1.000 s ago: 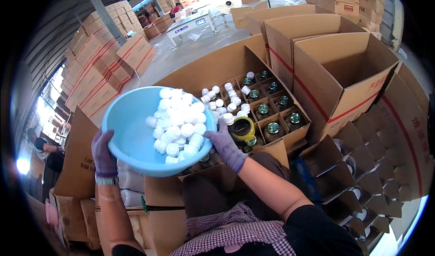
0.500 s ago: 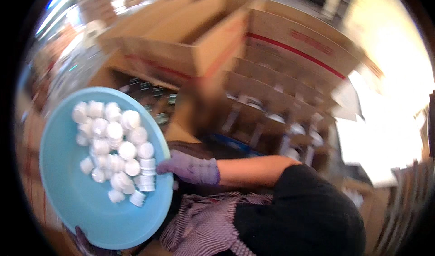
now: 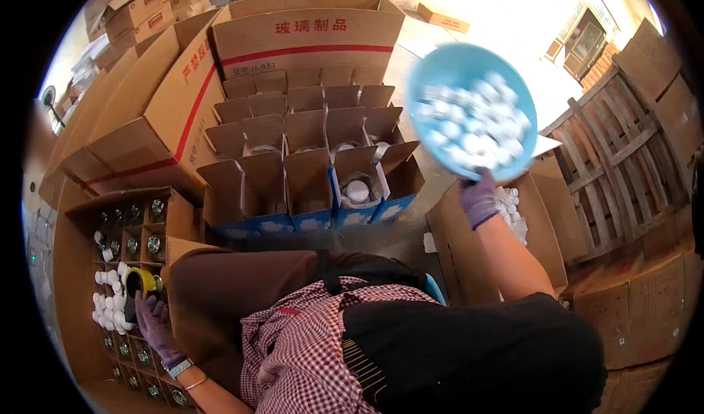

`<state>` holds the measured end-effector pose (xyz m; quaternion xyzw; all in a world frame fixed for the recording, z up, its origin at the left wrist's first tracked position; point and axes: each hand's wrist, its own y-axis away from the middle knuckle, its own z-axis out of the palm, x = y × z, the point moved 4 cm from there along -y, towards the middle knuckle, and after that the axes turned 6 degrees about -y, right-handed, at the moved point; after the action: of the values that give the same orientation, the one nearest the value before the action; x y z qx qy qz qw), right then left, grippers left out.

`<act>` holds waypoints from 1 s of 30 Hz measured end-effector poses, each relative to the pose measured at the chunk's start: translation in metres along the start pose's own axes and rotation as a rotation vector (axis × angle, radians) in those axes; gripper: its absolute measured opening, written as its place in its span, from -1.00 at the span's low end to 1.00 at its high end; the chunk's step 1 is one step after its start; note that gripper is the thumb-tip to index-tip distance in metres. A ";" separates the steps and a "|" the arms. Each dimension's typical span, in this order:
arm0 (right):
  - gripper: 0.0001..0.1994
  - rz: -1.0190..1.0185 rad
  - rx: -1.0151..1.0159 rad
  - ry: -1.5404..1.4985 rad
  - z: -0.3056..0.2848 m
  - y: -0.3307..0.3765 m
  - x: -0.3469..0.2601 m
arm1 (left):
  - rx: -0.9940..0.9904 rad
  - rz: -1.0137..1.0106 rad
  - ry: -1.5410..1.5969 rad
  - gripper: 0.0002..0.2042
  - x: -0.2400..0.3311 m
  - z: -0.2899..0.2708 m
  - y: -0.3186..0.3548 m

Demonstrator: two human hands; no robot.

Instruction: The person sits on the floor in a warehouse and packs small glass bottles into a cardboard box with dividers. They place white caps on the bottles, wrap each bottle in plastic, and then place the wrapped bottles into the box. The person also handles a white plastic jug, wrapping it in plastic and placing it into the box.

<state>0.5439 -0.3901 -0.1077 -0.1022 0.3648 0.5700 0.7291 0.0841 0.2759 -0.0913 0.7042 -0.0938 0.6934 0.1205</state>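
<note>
My right hand (image 3: 479,197), in a purple glove, grips the near rim of a light blue plastic basin (image 3: 433,154). The basin is tilted and slightly blurred, with many white caps (image 3: 480,144) heaped in it. It hangs over a carton (image 3: 539,194) at the right that holds more white pieces. My left hand (image 3: 155,327), also gloved, is closed at the dark lower part of a yellow-and-black round tool (image 3: 142,282). Beneath it is a divided carton (image 3: 73,267) with clear glass bottles (image 3: 153,243) in its cells and loose white caps (image 3: 110,308) lying on top.
Ahead stands an open carton (image 3: 304,36) with cardboard dividers and blue-printed boxes (image 3: 356,216), one holding a white-capped jar (image 3: 357,192). Tall carton flaps (image 3: 147,113) rise at the left. Wooden pallets (image 3: 609,165) lean at the right beside stacked cartons (image 3: 631,304).
The basin has swung from my left side to the far right in my right hand. My left hand has left its rim and is now at the yellow-and-black tool. The view has turned.
</note>
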 end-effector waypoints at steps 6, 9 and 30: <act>-0.72 -0.148 0.162 0.354 -0.044 -0.116 -0.032 | 0.174 -0.047 0.109 -0.45 -0.070 -0.084 0.003; -0.67 -0.114 0.072 0.541 -0.043 -0.144 -0.017 | 0.260 -0.047 0.128 -0.51 -0.060 -0.083 0.007; -0.20 -0.650 -2.614 0.690 0.317 0.561 0.460 | 0.551 0.209 -1.336 -0.54 -0.026 -0.132 -0.081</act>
<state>0.2064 0.3223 -0.0301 -0.9157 -0.3070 0.2470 0.0786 -0.0180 0.3920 -0.1197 0.9692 -0.0360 0.1221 -0.2109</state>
